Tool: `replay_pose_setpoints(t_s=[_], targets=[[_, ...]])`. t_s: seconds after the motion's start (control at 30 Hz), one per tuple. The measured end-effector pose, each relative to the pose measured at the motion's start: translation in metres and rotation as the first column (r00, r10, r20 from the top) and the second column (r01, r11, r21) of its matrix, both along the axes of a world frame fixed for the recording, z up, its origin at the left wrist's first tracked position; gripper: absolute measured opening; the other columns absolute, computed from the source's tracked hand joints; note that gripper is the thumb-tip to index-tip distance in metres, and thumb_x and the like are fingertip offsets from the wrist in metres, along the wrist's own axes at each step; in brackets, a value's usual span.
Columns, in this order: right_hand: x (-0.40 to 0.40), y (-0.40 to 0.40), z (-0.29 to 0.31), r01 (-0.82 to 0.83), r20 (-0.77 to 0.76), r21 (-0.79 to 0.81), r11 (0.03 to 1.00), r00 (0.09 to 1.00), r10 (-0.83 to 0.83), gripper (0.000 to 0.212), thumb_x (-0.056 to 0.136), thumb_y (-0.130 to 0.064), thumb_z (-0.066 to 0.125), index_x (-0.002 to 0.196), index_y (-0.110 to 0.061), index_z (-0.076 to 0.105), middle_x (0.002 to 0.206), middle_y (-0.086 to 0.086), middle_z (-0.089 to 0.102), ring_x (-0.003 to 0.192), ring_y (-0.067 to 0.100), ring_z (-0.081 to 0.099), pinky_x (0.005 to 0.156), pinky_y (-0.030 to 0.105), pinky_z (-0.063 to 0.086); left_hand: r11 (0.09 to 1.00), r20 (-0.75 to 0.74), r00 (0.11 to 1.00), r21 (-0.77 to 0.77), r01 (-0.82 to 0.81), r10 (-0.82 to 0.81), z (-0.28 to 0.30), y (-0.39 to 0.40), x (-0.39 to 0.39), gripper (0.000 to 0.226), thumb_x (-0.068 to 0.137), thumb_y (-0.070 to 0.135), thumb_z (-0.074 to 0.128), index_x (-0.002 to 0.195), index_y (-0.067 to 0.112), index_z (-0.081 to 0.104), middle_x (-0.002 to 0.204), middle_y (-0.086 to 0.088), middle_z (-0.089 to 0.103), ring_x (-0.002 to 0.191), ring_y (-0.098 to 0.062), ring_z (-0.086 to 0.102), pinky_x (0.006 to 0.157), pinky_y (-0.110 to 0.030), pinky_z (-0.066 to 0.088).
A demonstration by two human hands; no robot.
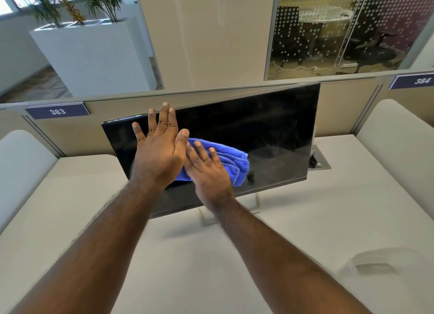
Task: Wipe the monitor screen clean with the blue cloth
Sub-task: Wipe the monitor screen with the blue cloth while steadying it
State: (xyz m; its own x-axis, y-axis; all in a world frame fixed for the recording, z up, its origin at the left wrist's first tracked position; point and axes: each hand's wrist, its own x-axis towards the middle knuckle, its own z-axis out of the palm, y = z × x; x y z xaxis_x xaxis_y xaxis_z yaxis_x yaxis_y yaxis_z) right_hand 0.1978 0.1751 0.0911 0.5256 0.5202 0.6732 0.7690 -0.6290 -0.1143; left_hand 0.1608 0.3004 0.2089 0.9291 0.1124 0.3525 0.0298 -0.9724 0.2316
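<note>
A black monitor [270, 130] stands on a silver stand on the white desk, its screen dark and tilted. A folded blue cloth [231, 160] lies flat against the lower middle of the screen. My right hand [206, 170] presses on the cloth with its fingers spread, covering the cloth's left part. My left hand [157, 149] is held flat with fingers apart against the left part of the screen, just left of the cloth, its thumb touching my right hand's fingers. It holds nothing.
The white desk [211, 255] has rounded white side dividers at left and right. A cable hatch [320, 161] sits behind the monitor's right edge. A beige partition with labels 383 and 384 runs behind. A pale object [375, 259] lies at the near right.
</note>
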Motion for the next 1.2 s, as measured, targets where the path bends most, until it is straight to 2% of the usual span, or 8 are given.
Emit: replay_pose_setpoints(t_s=[0.13,0.23,0.33,0.43,0.63,0.77,0.97,1.2], targets=[[0.028,-0.044,0.001,0.226,-0.025,0.191,0.955,0.974,-0.226,0.050,0.092,-0.004,0.044,0.142,-0.007,0.046,0.152,0.012,0.038,0.143,0.033,0.031,0.116,0.050,0.027,1.000,0.005,1.000,-0.011,0.005,-0.005,-0.001,0.001,0.001,0.067,0.099,0.050,0.009,0.157,0.017,0.002,0.165,0.004,-0.009,0.149,-0.016,-0.018,0.115,-0.045,-0.019],[0.048,-0.088,0.003,0.386,-0.115,0.261,0.885,0.923,-0.368,0.063,0.090,-0.003,0.042,0.151,-0.007,0.026,0.156,0.015,0.031,0.142,0.035,0.031,0.114,0.048,0.033,0.999,0.008,1.000,-0.038,0.017,-0.017,-0.002,0.002,0.004,0.072,0.095,0.056,0.002,0.157,0.020,-0.001,0.164,0.007,-0.013,0.146,-0.013,-0.023,0.113,-0.040,-0.022],[0.063,-0.136,0.004,0.487,-0.343,0.379,0.787,0.864,-0.369,0.071,0.088,-0.001,0.045,0.152,-0.018,0.021,0.160,0.008,0.019,0.146,0.030,0.021,0.117,0.049,0.027,0.999,0.013,1.000,-0.048,0.019,-0.018,-0.004,0.000,0.006,0.073,0.094,0.057,0.001,0.157,0.021,-0.003,0.164,0.007,-0.015,0.145,-0.012,-0.026,0.112,-0.038,-0.024],[0.068,-0.164,0.003,0.539,-0.451,0.546,0.641,0.834,-0.318,0.064,0.094,0.008,0.042,0.153,-0.008,0.023,0.162,0.007,0.016,0.149,0.024,0.017,0.118,0.050,0.024,1.000,0.026,1.000,-0.027,0.014,-0.013,-0.005,-0.001,0.006,0.072,0.094,0.058,0.001,0.156,0.021,-0.005,0.164,0.007,-0.014,0.145,-0.014,-0.026,0.111,-0.035,-0.024],[0.056,-0.165,-0.016,0.544,-0.385,0.476,0.691,0.835,-0.393,0.056,0.097,0.005,0.046,0.150,-0.002,0.029,0.158,0.015,0.025,0.147,0.029,0.023,0.117,0.049,0.028,1.000,0.032,0.999,0.004,-0.004,0.004,-0.007,-0.007,0.004,0.072,0.095,0.057,0.002,0.156,0.021,-0.005,0.164,0.005,-0.012,0.145,-0.013,-0.026,0.109,-0.034,-0.026],[0.034,-0.135,-0.035,0.567,-0.302,0.233,0.790,0.814,-0.496,0.063,0.087,0.002,0.049,0.147,0.000,0.032,0.155,0.025,0.027,0.144,0.039,0.027,0.114,0.049,0.033,1.000,0.020,1.000,0.011,-0.001,0.001,-0.006,-0.011,0.006,0.071,0.095,0.057,0.002,0.156,0.021,-0.005,0.164,0.005,-0.013,0.145,-0.014,-0.026,0.110,-0.036,-0.026],[0.036,-0.127,-0.022,0.352,-0.180,0.128,0.927,0.928,-0.327,0.069,0.077,0.009,0.062,0.143,0.001,0.041,0.152,0.026,0.033,0.139,0.046,0.032,0.107,0.058,0.037,0.999,0.002,1.000,0.022,0.025,-0.025,-0.001,-0.027,0.014,0.071,0.096,0.056,0.003,0.156,0.020,-0.005,0.164,0.004,-0.012,0.145,-0.014,-0.025,0.113,-0.040,-0.024],[0.092,-0.180,0.045,0.500,-0.270,0.407,0.764,0.865,-0.423,0.061,0.087,0.011,0.042,0.147,0.002,0.034,0.155,0.022,0.029,0.145,0.036,0.024,0.117,0.050,0.026,0.998,-0.020,0.998,0.044,0.053,-0.052,0.002,-0.045,0.022,0.070,0.097,0.054,0.004,0.156,0.019,-0.005,0.164,0.003,-0.014,0.146,-0.016,-0.024,0.114,-0.043,-0.022]])
